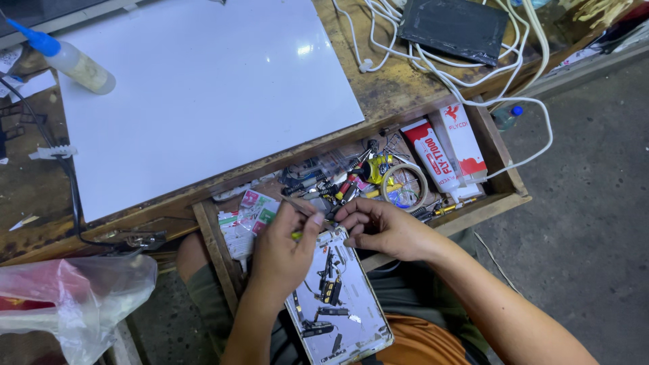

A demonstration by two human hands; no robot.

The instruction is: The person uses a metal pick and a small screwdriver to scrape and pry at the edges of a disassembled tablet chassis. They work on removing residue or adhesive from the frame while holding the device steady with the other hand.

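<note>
The left hand [280, 253] is closed around a thin yellow-handled tool [297, 235], its tip hidden under the fingers at the top edge of the opened tablet shell [341, 297] resting on the lap just below the open drawer [497, 159]. The right hand [385, 230] is curled, fingertips pinching that same top edge. Judged best practice: keep the right-hand pinch firm, the tool shallow, clear of the dark components below the left hand.

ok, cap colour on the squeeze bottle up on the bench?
Blue cap on a pale squeeze bottle; head view.
</note>
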